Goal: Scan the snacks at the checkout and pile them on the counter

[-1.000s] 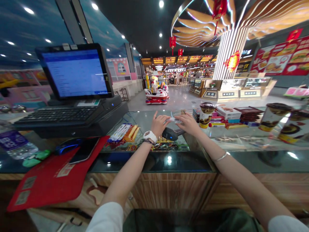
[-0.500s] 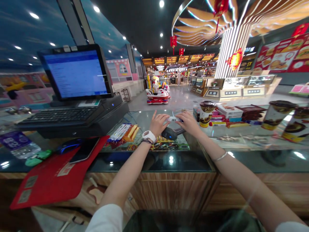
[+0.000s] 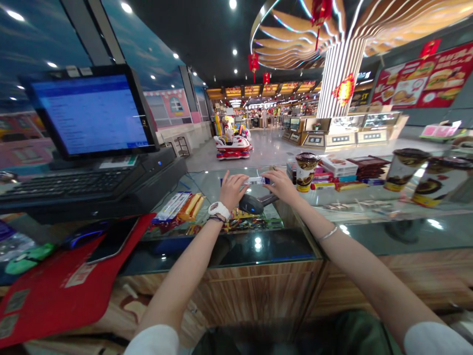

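Note:
Both of my hands reach forward over a glass counter [image 3: 258, 241]. My left hand [image 3: 232, 189], with a white watch on its wrist, pinches the left end of a small white and blue packet [image 3: 255, 181]. My right hand [image 3: 281, 184] pinches the packet's right end. The packet is held level, just above a black barcode scanner [image 3: 253, 203] that lies on the glass with a blue light on it. A chocolate-printed paper cup [image 3: 305, 170] stands just right of my right hand.
A till with a lit blue screen [image 3: 90, 114] and keyboard [image 3: 66, 183] stands at the left. A red mat [image 3: 59, 281] holds a phone [image 3: 111, 240] and a mouse [image 3: 83, 235]. Snack bars [image 3: 181, 207] lie left of my hands. Boxes and cups [image 3: 406, 170] line the right counter.
The view has shifted a little, so everything sits further left. My hands keep the same hold on the packet above the scanner.

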